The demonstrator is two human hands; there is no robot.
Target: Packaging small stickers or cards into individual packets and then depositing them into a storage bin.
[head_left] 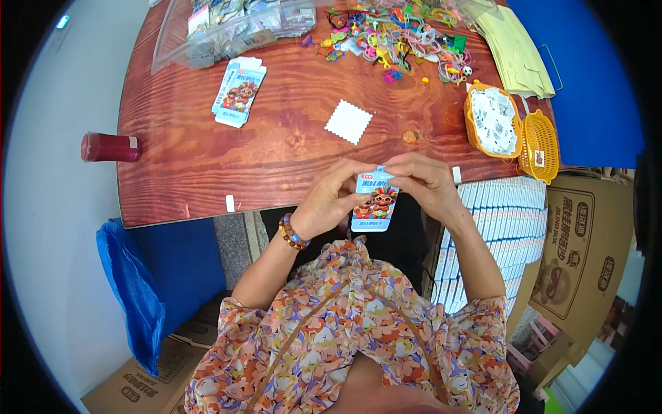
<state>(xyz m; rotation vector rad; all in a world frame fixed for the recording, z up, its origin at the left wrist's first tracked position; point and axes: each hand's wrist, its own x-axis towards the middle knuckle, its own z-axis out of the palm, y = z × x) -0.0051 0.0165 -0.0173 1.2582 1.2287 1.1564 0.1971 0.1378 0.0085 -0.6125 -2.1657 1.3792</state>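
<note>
A small light-blue printed carton (373, 218) with a cartoon figure on its front is held upright just off the table's near edge. My left hand (332, 195) grips its left side, thumb across the front. The fingers of my right hand (425, 183) pinch at the carton's upper right corner, by its top flap. Ahead of my hands, a white square card with a scalloped edge (349, 122) lies on the table. Farther left is a stack of flattened cartons (239, 92) of the same print.
The wooden table (276, 159) carries a clear bin of small packets (248, 34), a heap of colourful trinkets (407, 41), yellow sheets (514, 52), an orange basket of white packets (494, 121), a yellow basket (539, 145) and a dark red bottle (110, 148). Finished-looking cartons (493, 221) fill a cardboard box (586, 255) at right.
</note>
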